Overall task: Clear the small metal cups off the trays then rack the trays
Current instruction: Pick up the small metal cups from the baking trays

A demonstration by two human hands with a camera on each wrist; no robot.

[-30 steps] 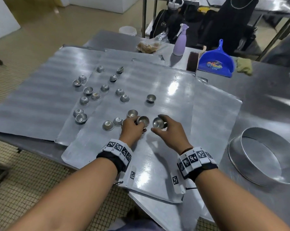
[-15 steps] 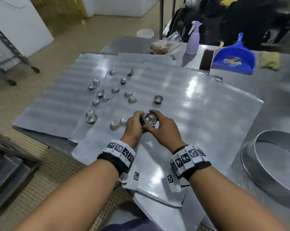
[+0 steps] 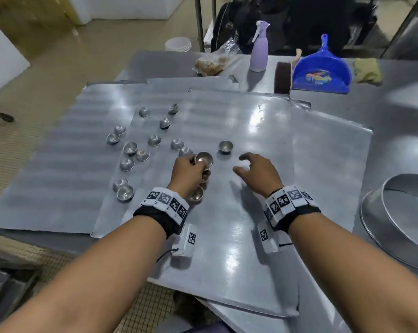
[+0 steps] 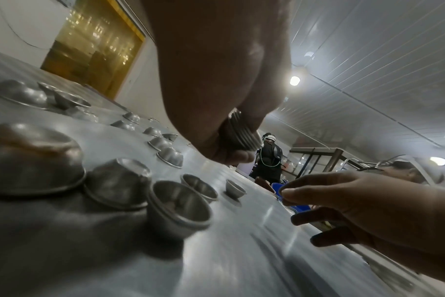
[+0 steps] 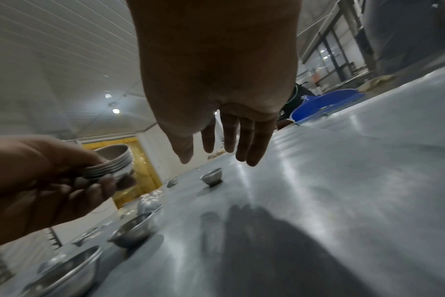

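Left hand fingers grip a stack of nested cups; right hand fingers spread, empty.

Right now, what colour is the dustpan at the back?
Blue, with a colourful picture inside; the dustpan shows best in the head view.

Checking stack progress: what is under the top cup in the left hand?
Nested cups: the stack of cups in the left hand shows several rims. Fingers cover its base, so no exact count.

Nested stack of small metal cups above scattered-cup trays
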